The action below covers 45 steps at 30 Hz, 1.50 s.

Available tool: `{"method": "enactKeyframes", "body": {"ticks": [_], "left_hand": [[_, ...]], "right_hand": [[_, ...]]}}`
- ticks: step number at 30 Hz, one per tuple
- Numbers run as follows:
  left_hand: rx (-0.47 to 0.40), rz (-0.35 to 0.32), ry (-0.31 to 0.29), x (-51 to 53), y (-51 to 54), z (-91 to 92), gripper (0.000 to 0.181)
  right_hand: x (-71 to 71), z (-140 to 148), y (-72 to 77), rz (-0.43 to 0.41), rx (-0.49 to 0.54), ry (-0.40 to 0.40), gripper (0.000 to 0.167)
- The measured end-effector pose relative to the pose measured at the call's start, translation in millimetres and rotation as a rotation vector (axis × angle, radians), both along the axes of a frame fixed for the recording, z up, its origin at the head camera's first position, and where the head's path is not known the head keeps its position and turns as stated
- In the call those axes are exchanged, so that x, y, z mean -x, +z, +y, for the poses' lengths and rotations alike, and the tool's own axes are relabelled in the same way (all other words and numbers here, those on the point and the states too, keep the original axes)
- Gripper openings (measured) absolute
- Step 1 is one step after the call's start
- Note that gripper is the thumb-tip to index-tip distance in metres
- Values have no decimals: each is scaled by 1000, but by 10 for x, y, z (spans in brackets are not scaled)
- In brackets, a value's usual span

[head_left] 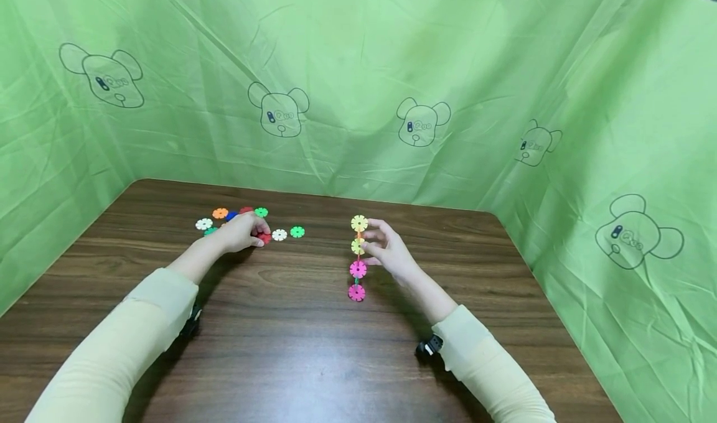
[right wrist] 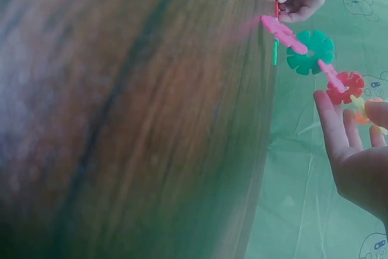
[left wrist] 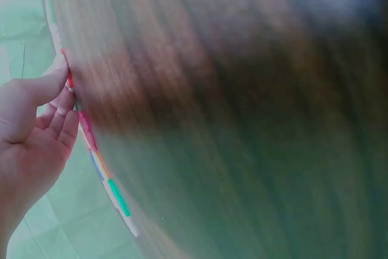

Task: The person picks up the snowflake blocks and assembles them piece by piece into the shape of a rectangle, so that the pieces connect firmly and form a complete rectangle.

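Yellow, orange, red, pink and green chain of notched, flower-shaped plastic discs (head_left: 358,265), slanting above brown wooden table (head_left: 313,348), right of middle, toward far edge; pinched between thumb and fingers of right hand (head_left: 392,255). In left hand (head_left: 242,231), nearer to far left corner, red flower-shaped plastic disc (head_left: 266,239), pinched at rim. Just beside, white plastic disc (head_left: 279,232) and green plastic disc (head_left: 297,229) of same shape.
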<state>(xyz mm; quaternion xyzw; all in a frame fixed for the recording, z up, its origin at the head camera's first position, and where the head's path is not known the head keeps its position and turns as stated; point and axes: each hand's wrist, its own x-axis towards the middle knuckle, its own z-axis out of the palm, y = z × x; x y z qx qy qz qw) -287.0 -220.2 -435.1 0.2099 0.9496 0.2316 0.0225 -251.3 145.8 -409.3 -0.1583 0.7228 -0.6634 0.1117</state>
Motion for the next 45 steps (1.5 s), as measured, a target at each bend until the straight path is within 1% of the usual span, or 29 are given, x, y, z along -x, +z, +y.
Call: {"method": "enactKeyframes", "body": {"ticks": [6, 12, 18, 20, 22, 26, 28, 31, 32, 34, 35, 38, 42, 45], "left_hand": [[11, -50, -19, -1, 27, 19, 17], [22, -105, -11, -26, 59, 41, 16], [10, -129, -2, -35, 60, 19, 19], [-2, -126, -4, -23, 58, 9, 19], [-7, -106, -3, -14, 55, 1, 19], [-8, -29, 10, -33, 34, 10, 19], [-8, -7, 0, -65, 17, 37, 17], [-7, 15, -12, -115, 10, 94, 14], [-13, 16, -11, -129, 14, 110, 13], [-29, 17, 14, -155, 36, 137, 11], [-44, 23, 24, -168, 52, 145, 9], [-95, 34, 53, -200, 117, 159, 4], [-161, 50, 93, -252, 215, 176, 5], [-205, 52, 130, -296, 265, 203, 5]], "right_hand": [[-17, 24, 2, -9, 31, 14, 49], [-30, 14, 34, -11, 38, 3, 46], [-33, -4, 58, -34, 72, -8, 32], [-31, -5, 60, -42, 82, -16, 29], [-31, -3, 59, -41, 91, -18, 29], [-2, -3, 28, -40, 97, -18, 29], [22, -16, 9, -27, 47, -20, 30], [75, -54, -9, 32, -133, -21, 28], [95, -68, -12, 46, -183, -19, 27], [141, -90, -21, 64, -263, -15, 27], [165, -95, -25, 67, -286, -18, 27], [257, -87, -57, 50, -304, -35, 26], [406, -58, -115, 35, -363, -76, 25], [503, -57, -141, 8, -414, -85, 26]]}}
